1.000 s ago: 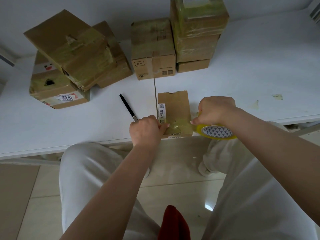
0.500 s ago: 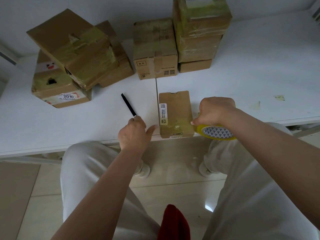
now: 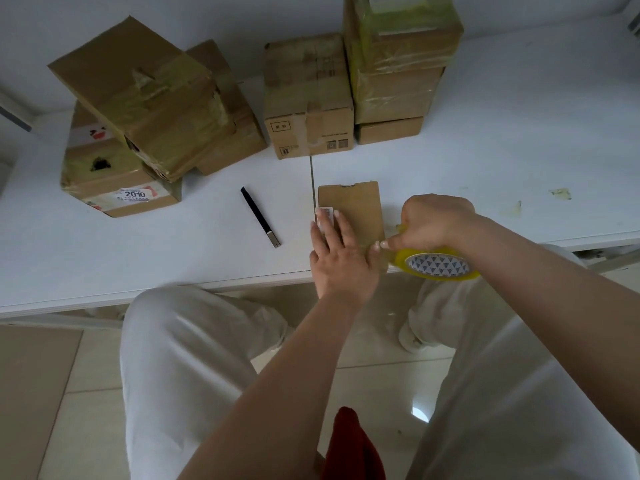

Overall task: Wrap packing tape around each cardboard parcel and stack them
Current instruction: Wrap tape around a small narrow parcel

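A small flat parcel point(image 3: 353, 209) lies at the near edge of the tabletop point(image 3: 502, 161), just right of the seam that splits the top. The left hand point(image 3: 341, 256) lies flat on the parcel's near left part, fingers straight and close together, their tips on the white label point(image 3: 325, 216). The right hand point(image 3: 434, 223) grips a yellow tape roll point(image 3: 438, 265) just beside the parcel's right near corner; its fingers curl round the roll, which juts past the tabletop's edge, and the thumb tip points at the parcel. A strip of tape appears to run from the roll onto the parcel's near end, though it is hard to tell. A black cutter point(image 3: 260, 216) lies left of the parcel, apart from it. At the far edge stand taped boxes: a leaning pile point(image 3: 138, 109) at the far left, one box point(image 3: 308, 98) in the middle, and a stack point(image 3: 398, 64) beside it.
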